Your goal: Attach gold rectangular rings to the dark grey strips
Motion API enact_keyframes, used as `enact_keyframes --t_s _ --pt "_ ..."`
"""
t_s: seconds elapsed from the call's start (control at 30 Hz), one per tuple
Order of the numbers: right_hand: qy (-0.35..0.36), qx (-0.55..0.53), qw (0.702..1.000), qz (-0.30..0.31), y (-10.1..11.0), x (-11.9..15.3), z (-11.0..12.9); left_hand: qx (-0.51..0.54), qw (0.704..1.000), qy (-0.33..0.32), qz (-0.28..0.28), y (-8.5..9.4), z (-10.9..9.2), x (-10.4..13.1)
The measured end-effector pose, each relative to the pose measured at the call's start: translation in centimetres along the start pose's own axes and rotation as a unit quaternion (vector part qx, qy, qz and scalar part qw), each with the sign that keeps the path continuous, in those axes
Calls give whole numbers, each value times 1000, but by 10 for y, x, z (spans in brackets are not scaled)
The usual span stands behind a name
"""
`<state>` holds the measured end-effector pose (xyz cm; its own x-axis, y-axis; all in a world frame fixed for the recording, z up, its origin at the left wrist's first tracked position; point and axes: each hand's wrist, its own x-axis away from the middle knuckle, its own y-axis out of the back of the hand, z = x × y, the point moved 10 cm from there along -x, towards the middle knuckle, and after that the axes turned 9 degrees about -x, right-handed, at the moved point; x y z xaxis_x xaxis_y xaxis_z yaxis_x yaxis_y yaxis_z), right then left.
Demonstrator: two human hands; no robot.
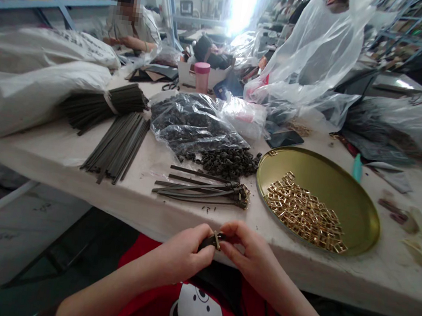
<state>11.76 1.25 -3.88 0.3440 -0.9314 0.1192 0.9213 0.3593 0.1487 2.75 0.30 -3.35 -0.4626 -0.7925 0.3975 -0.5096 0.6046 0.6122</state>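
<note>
Just off the table's front edge, my left hand [188, 253] pinches a dark strap [206, 241] between thumb and fingers. A small gold buckle [216, 241] sits on the strap, between my two hands. From the other side, my right hand [248, 249] has its thumb and fingertips closed on the strap beside the buckle. Much of the strap is hidden by my fingers. Straight ahead lie several dark straps with gold buckles at their right ends [199, 191]. Behind them is a heap of small black loops [229, 163]. On the right, loose gold buckles [304, 210] lie in a round gold tray [358, 212].
Loose dark strips [116, 146] and a tied bundle [106, 104] lie at left near white sacks [42, 91]. A clear bag of black pieces [196, 120], a pink-lidded jar [201, 77] and a phone [284, 139] are farther back. Another person [134, 28] sits across the table.
</note>
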Motion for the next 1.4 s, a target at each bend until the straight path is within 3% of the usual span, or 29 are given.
enact_keyframes --t_s 0.17,0.27,0.37,0.5,0.73,0.9,1.03,1.2,1.3,1.4 --pt "10 -39 996 -82 9 1 -9 6 1000 -25 -10 5 -6 0" --pt "109 30 986 -120 9 8 10 26 999 -39 -23 8 -5 -2" --pt "209 100 966 -117 -1 16 31 59 997 -47 -24 9 -3 -3" --pt "244 143 951 -126 -4 18 37 105 993 -47 -7 8 -5 -2" --pt "184 95 973 -105 -1 11 37 149 988 -48 4 7 -4 -1" --pt "60 -101 987 -111 4 3 14 205 978 -32 -13 4 2 4" --pt "-80 -318 943 -63 -16 0 -20 165 983 -45 -69 11 -1 11" --pt "-169 -487 856 16 -45 2 -36 141 982 -112 -49 7 -17 16" --pt "-184 -508 841 26 -51 1 -37 151 979 -126 -53 8 -18 14" --pt "-197 -489 849 30 -55 -4 -41 168 978 -113 -50 9 -11 8"
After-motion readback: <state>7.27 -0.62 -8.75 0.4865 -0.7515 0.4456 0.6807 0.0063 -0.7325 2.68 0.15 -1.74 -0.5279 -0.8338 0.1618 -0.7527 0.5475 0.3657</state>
